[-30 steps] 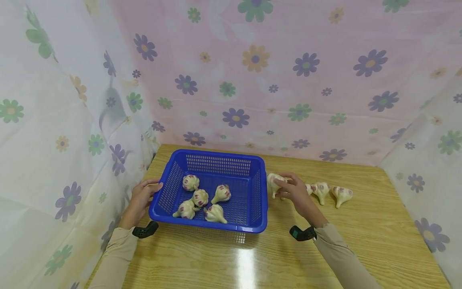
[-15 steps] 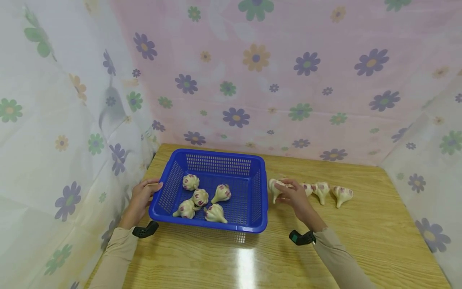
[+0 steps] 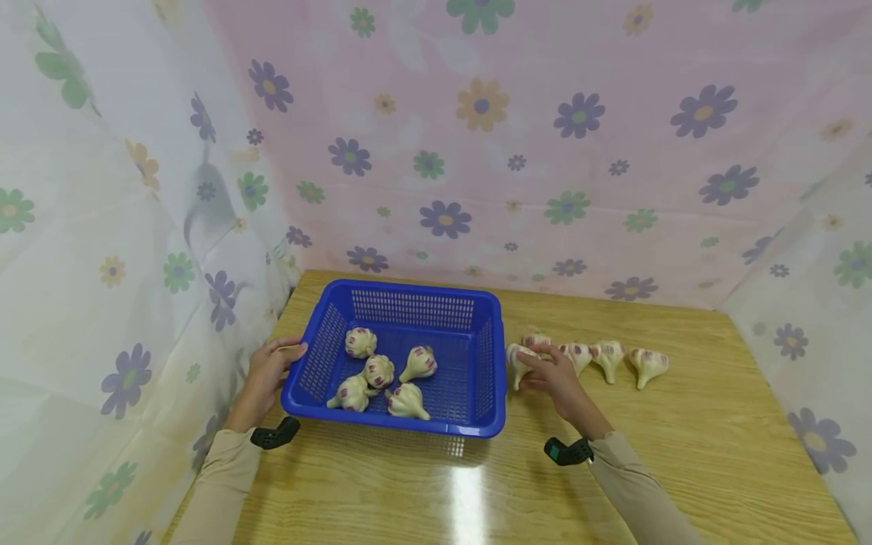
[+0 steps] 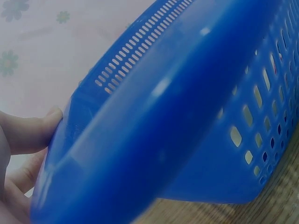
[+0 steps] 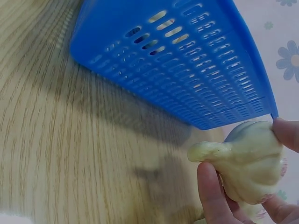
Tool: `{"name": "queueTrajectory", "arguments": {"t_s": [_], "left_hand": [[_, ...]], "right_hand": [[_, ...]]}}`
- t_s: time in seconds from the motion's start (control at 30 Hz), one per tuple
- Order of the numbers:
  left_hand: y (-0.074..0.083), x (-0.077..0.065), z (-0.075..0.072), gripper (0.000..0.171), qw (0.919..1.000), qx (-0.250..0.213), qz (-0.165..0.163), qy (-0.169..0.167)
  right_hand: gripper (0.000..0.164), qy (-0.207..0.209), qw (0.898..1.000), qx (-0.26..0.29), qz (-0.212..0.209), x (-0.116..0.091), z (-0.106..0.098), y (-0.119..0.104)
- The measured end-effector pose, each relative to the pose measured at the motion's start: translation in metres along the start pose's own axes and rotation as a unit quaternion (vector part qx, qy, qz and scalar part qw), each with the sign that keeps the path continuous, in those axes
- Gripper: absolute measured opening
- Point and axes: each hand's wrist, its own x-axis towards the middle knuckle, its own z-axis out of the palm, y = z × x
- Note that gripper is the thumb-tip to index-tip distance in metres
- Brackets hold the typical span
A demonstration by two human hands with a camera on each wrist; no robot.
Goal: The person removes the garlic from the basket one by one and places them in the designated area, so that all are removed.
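Flowered fabric (image 3: 409, 189) backed a wooden table (image 3: 381, 492). My right hand (image 3: 557, 380) pinched a garlic bulb (image 5: 254, 163) just right of the blue basket (image 3: 395, 425); my left hand (image 3: 262, 378) gripped its left side. Loading seemed the step, calling next for a lift inside.

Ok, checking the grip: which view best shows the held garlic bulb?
The right wrist view: the held garlic bulb looks large and close. Head shows it small, partly behind the right hand; left wrist doesn't show it.

A blue slotted basket (image 3: 398, 425) occupied the head view's lower middle, a cream garlic bulb (image 5: 254, 161) just to its right.
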Motion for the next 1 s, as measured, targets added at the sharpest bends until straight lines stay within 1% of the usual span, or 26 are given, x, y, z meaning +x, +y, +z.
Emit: {"name": "queueTrajectory", "arguments": {"t_s": [0.13, 0.2, 0.23, 0.33, 0.43, 0.5, 0.57, 0.7, 0.8, 1.0], "left_hand": [[0.003, -0.004, 0.001, 0.057, 1.0000, 0.000, 0.009, 0.001], [0.002, -0.002, 0.000, 0.059, 1.0000, 0.003, 0.007, -0.003], [-0.001, 0.000, -0.001, 0.060, 1.0000, 0.002, 0.005, -0.003], [-0.018, 0.017, -0.006, 0.065, 1.0000, 0.000, 0.006, 0.000], [-0.036, 0.036, -0.010, 0.069, 0.9998, 0.000, 0.021, 0.004], [-0.040, 0.042, -0.011, 0.070, 0.9996, -0.002, 0.025, 0.008], [-0.041, 0.043, -0.011, 0.069, 0.9996, -0.002, 0.028, 0.007], [-0.034, 0.036, -0.010, 0.069, 0.9996, -0.006, 0.027, -0.001], [-0.032, 0.034, -0.010, 0.069, 0.9995, -0.007, 0.029, -0.005], [-0.035, 0.036, -0.012, 0.069, 0.9997, -0.008, 0.024, -0.004]], "right_hand": [[0.047, 0.001, 1.000, 0.007, 0.005, 0.001, 0.000, 0.002], [0.045, 0.003, 1.000, 0.007, 0.009, 0.002, 0.000, 0.004], [0.043, 0.008, 1.000, 0.006, 0.011, 0.003, 0.000, 0.006], [0.043, 0.012, 1.000, -0.008, 0.010, 0.005, 0.001, 0.009], [0.045, 0.014, 1.000, -0.017, 0.009, 0.006, 0.001, 0.012], [0.047, 0.014, 1.000, -0.018, 0.009, 0.007, 0.002, 0.013], [0.048, 0.014, 1.000, -0.018, 0.009, 0.006, 0.003, 0.013], [0.049, 0.017, 1.000, -0.022, 0.007, 0.006, 0.003, 0.014], [0.050, 0.022, 0.999, -0.030, 0.005, 0.007, 0.004, 0.015], [0.051, 0.024, 0.998, -0.059, 0.008, 0.006, 0.006, 0.019]]}}
